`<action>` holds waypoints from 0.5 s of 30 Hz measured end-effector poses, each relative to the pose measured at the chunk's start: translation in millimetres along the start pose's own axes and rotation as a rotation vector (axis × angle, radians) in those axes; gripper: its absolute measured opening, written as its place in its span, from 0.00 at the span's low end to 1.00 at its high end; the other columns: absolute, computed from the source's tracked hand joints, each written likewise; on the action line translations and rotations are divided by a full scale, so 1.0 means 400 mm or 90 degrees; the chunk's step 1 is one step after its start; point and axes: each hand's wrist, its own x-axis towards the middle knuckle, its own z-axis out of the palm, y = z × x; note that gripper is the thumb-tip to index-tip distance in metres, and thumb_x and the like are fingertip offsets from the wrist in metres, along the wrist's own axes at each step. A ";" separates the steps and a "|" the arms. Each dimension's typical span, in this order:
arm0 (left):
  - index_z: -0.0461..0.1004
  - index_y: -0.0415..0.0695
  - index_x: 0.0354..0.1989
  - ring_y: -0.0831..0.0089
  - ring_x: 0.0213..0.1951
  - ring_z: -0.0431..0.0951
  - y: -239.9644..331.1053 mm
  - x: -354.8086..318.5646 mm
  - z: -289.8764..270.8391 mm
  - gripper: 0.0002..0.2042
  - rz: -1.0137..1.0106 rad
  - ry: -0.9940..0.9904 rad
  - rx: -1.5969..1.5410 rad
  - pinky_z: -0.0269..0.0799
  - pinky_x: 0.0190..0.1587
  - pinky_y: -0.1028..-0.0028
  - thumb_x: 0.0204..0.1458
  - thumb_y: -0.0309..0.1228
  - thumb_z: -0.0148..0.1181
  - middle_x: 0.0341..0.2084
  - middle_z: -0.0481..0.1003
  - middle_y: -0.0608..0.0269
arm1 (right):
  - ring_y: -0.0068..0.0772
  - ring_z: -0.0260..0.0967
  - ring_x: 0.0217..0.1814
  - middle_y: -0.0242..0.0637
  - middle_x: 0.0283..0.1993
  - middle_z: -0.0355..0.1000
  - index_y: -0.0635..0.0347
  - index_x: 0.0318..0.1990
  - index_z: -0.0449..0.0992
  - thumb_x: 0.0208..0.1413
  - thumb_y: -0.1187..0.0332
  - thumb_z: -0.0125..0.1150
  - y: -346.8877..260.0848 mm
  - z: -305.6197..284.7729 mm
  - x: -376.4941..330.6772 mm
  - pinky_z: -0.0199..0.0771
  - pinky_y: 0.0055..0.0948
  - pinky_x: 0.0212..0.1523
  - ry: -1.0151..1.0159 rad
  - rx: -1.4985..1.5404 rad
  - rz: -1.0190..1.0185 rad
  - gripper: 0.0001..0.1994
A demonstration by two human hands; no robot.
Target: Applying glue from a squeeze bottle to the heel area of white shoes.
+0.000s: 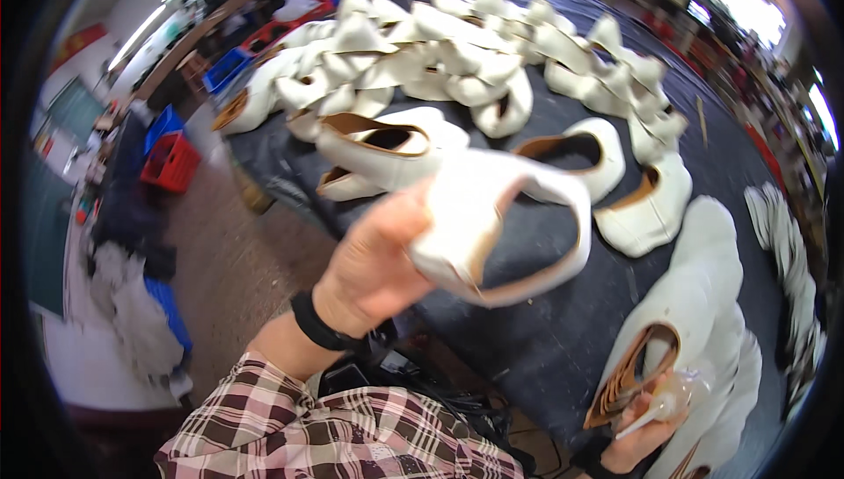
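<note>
Here my left hand (378, 259) is raised above the near-left edge of the dark worktop (545, 338), fingers clamped on a white shoe upper (501, 233) with a tan lining. The upper juts out to the right of my palm, its open collar loop hanging in the air over the worktop, clear of everything below it. A black band (321, 325) sits on that wrist, above my plaid sleeve (325, 435).

My right hand (646, 431) is low at the near-right edge, closed around a small clear object (668, 400) that I cannot make out. It rests against a stack of white uppers (694, 321) whose tan edges fan out just beside my fingers. The two hands are well apart.

Farther in, single uppers (387, 149) lie loose near the middle, and a large heap of white uppers (457, 57) covers the far side. Red and blue crates (171, 158) stand on the floor off the left edge.
</note>
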 end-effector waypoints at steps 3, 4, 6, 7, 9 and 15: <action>0.55 0.35 0.50 0.74 0.29 0.71 -0.021 -0.069 0.011 0.31 -0.012 0.165 0.042 0.67 0.31 0.73 0.37 0.34 0.59 0.35 0.69 0.58 | 0.42 0.63 0.50 0.47 0.51 0.61 0.66 0.53 0.56 0.52 0.60 0.44 0.017 -0.018 0.030 0.75 0.35 0.38 -0.063 -0.053 0.047 0.24; 0.55 0.35 0.50 0.74 0.29 0.71 -0.011 -0.108 -0.002 0.31 0.006 0.177 0.028 0.67 0.31 0.73 0.37 0.34 0.59 0.35 0.69 0.58 | 0.42 0.63 0.50 0.47 0.51 0.61 0.66 0.53 0.56 0.52 0.60 0.44 0.033 -0.003 0.031 0.75 0.35 0.38 -0.084 -0.060 0.057 0.24; 0.55 0.35 0.50 0.74 0.29 0.72 -0.009 -0.143 0.000 0.31 0.027 0.201 0.026 0.67 0.31 0.74 0.38 0.34 0.59 0.35 0.69 0.58 | 0.42 0.63 0.51 0.46 0.52 0.61 0.65 0.54 0.55 0.53 0.59 0.44 0.057 0.003 0.046 0.74 0.36 0.40 -0.062 0.009 0.143 0.24; 0.55 0.35 0.50 0.74 0.29 0.72 -0.005 -0.158 0.001 0.31 0.051 0.209 0.038 0.67 0.31 0.74 0.38 0.33 0.60 0.35 0.69 0.58 | 0.42 0.63 0.51 0.46 0.52 0.61 0.65 0.54 0.55 0.53 0.59 0.44 0.067 0.007 0.053 0.74 0.36 0.40 -0.070 0.009 0.152 0.24; 0.55 0.35 0.51 0.74 0.30 0.72 0.006 -0.177 0.000 0.31 0.073 0.209 0.045 0.67 0.32 0.74 0.38 0.33 0.60 0.35 0.69 0.59 | 0.41 0.63 0.51 0.46 0.52 0.60 0.64 0.53 0.56 0.53 0.59 0.44 0.086 0.015 0.059 0.72 0.37 0.42 -0.106 -0.013 0.158 0.24; 0.54 0.35 0.51 0.73 0.29 0.73 0.055 -0.187 -0.029 0.31 0.164 0.213 0.097 0.70 0.34 0.74 0.38 0.32 0.59 0.36 0.69 0.57 | 0.40 0.65 0.48 0.47 0.48 0.64 0.64 0.51 0.58 0.51 0.57 0.44 0.127 0.043 0.064 0.72 0.36 0.42 -0.081 0.008 0.198 0.24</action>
